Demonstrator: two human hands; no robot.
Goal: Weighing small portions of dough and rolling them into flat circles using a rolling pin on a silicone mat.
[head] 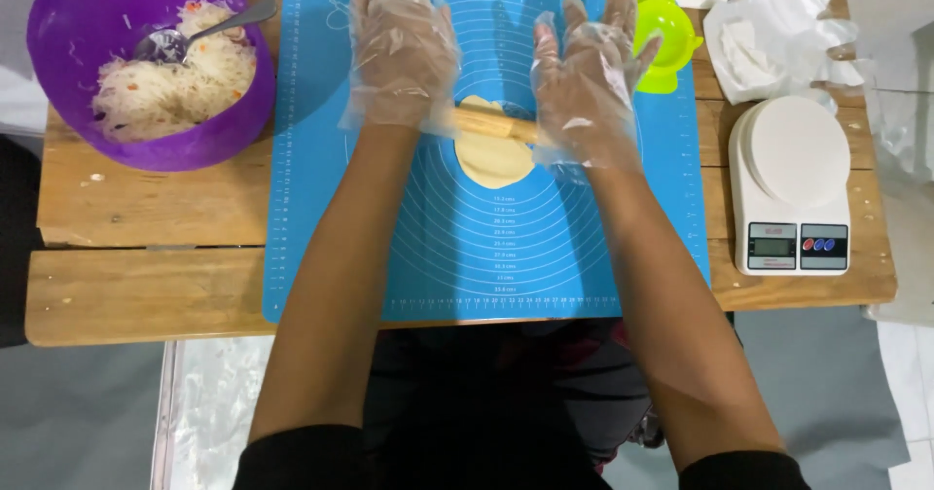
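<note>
Wooden rolling pin [494,123] is pressed onto dough disc [494,156] by gloved left hand [401,52] and right hand [587,83], fingers flat, slightly spread, on blue mat [545,256].

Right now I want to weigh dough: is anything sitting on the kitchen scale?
No, the white kitchen scale has a bare round platform; the dough lies on the blue mat.

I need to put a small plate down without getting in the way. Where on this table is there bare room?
Bare wood lies along the near left table edge, below the purple bowl and left of the blue mat. The mat's near half, below the dough, is free too. Crowded: the right side, with scale, green cup and wrappers.
</note>
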